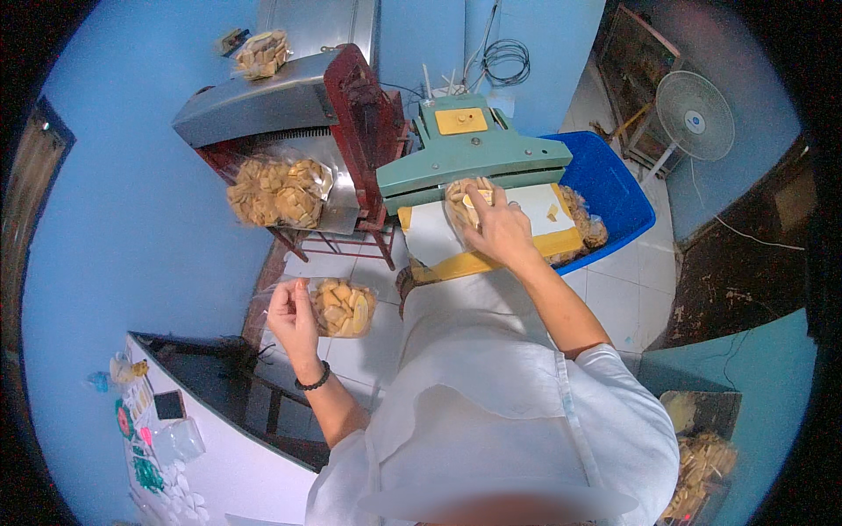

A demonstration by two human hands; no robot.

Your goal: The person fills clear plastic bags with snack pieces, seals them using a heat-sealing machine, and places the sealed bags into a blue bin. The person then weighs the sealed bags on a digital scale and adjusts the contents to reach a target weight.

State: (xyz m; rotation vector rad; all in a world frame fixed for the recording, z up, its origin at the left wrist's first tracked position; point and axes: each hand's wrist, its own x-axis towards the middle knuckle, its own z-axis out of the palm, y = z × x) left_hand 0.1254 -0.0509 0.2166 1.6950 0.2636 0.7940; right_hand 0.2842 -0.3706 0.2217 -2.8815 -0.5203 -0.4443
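Head; bag [457, 210] under right hand [506, 226]

Left fingers [303, 301] pinched, right fingers [499, 199] bent, forearms [561, 302] bare

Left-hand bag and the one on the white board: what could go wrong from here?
The left hand holds its bag by one end, over the tiled floor, so a slip could drop it. The right hand is on the second bag, close to the green machine's bar; fingers might get pinched if that bar came down.
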